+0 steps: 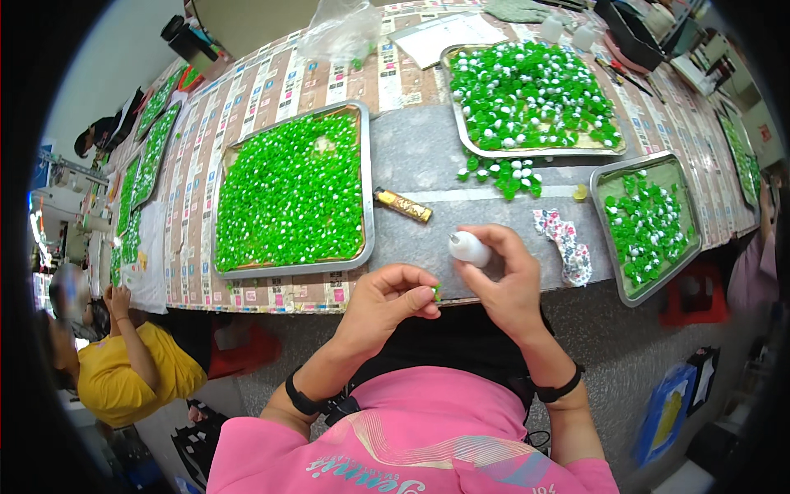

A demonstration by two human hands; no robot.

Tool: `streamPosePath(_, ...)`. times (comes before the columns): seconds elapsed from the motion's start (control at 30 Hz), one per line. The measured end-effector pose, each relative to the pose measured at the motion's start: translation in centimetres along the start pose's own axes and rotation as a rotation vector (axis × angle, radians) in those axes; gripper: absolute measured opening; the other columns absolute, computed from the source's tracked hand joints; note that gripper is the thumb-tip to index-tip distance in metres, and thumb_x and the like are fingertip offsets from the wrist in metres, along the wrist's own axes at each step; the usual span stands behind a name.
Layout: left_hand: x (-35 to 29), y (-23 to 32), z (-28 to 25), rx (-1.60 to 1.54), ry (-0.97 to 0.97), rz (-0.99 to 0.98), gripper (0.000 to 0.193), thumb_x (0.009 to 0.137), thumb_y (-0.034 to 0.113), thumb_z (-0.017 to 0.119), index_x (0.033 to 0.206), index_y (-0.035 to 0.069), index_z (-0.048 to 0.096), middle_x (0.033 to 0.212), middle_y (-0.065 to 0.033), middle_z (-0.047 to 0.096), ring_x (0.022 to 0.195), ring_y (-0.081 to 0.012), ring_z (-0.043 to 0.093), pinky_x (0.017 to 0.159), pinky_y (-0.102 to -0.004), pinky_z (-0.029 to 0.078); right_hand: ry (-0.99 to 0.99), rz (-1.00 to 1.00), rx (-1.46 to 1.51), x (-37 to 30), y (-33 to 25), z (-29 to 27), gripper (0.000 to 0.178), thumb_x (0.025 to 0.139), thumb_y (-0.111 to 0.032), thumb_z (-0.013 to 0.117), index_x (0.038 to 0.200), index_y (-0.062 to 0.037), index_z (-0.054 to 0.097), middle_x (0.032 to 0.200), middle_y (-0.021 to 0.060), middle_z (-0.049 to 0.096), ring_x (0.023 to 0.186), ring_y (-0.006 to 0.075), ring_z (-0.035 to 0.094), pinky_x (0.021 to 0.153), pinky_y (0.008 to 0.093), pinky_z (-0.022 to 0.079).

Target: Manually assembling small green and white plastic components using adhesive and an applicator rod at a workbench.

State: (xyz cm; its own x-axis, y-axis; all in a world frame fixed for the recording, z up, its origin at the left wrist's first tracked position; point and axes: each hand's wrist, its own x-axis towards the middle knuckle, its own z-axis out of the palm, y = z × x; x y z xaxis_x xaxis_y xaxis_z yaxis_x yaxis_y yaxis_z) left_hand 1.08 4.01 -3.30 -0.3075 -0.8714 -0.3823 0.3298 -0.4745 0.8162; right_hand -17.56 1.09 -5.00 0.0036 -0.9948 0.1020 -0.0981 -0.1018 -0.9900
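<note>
Between the thumb and fingertips of my left hand [387, 303] is a small green piece [437, 292], mostly covered by the fingers. My right hand [510, 280] grips a white squeeze bottle [470, 249] with a thin metal tip, tilted toward the left. The two hands are close together above the table's near edge, not touching. Left of them lies a metal tray [368, 189] full of small green pieces with white spots. A larger tray [539, 153] beyond my right hand holds green pieces with white balls, and several more lie loose in front of it.
A third tray [693, 206] stands at the right edge. On the grey mat [411, 165] are a gold-brown lighter-shaped object [402, 205], a floral cloth strip [563, 247] and a small yellow piece [580, 192]. A plastic bag [339, 31] lies at the back. A person in yellow [140, 375] works at left.
</note>
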Motion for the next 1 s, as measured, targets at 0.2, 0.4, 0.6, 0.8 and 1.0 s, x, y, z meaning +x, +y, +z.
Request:
streamPosePath(0.2, -0.2, -0.3, -0.4, 0.001, -0.018, -0.005, 0.014, 0.089, 0.007, 0.062, 0.100, -0.001, 0.059, 0.087, -0.0077, 0.063, 0.076, -0.0141, 0.064, 0.073, -0.0319, 0.057, -0.082, -0.125, -0.171, 0.9, -0.8, -0.8, 0.039, 0.076, -0.003, 0.066, 0.113, -0.0045, 0.056, 0.116, 0.0135, 0.062, 0.107, 0.0260, 0.060, 0.087, 0.0339, 0.046)
streamPosePath(0.4, -0.2, -0.2, -0.1, -0.011, -0.034, -0.019, 0.016, 0.088, 0.007, 0.063, 0.101, -0.002, 0.060, 0.086, -0.0078, 0.063, 0.075, -0.0145, 0.064, 0.073, -0.0319, 0.057, 0.147, -0.273, -0.514, 3.6, -0.8, -3.7, 0.024, 0.076, 0.000, 0.063, 0.101, -0.0031, 0.063, 0.095, 0.0139, 0.059, 0.086, 0.0285, 0.057, 0.075, 0.0377, 0.046)
streamPosePath(0.6, -0.5, -0.2, 0.2, -0.035, -0.063, -0.008, 0.019, 0.088, 0.010, 0.064, 0.102, -0.002, 0.061, 0.087, -0.0076, 0.064, 0.076, -0.0151, 0.065, 0.071, -0.0267, 0.055, 0.149, -0.247, -0.812, 5.7, 1.2, -3.2, 0.017, 0.077, -0.006, 0.066, 0.093, -0.0024, 0.062, 0.086, 0.0120, 0.059, 0.081, 0.0311, 0.057, 0.072, 0.0386, 0.046)
streamPosePath(0.8, -1.0, -0.2, -0.2, -0.028, -0.033, 0.003, 0.016, 0.088, 0.007, 0.062, 0.101, -0.002, 0.060, 0.087, -0.0078, 0.064, 0.077, -0.0146, 0.065, 0.074, -0.0318, 0.057, 0.086, 0.059, -0.123, 3.2, -0.3, -3.6, 0.019, 0.084, -0.003, 0.063, 0.102, -0.0003, 0.064, 0.090, 0.0063, 0.066, 0.080, 0.0144, 0.064, 0.074, 0.0264, 0.050)
streamPosePath(1.0, -0.6, -0.4, 0.8, -0.079, -0.085, 0.000, 0.016, 0.089, 0.008, 0.062, 0.101, -0.002, 0.060, 0.088, -0.0074, 0.064, 0.077, -0.0140, 0.065, 0.074, -0.0288, 0.056, -0.070, 0.311, 0.303, -1.8, -3.1, -4.0, 0.018, 0.087, 0.000, 0.060, 0.104, 0.0055, 0.062, 0.096, 0.0080, 0.065, 0.087, 0.0130, 0.064, 0.077, 0.0240, 0.051)
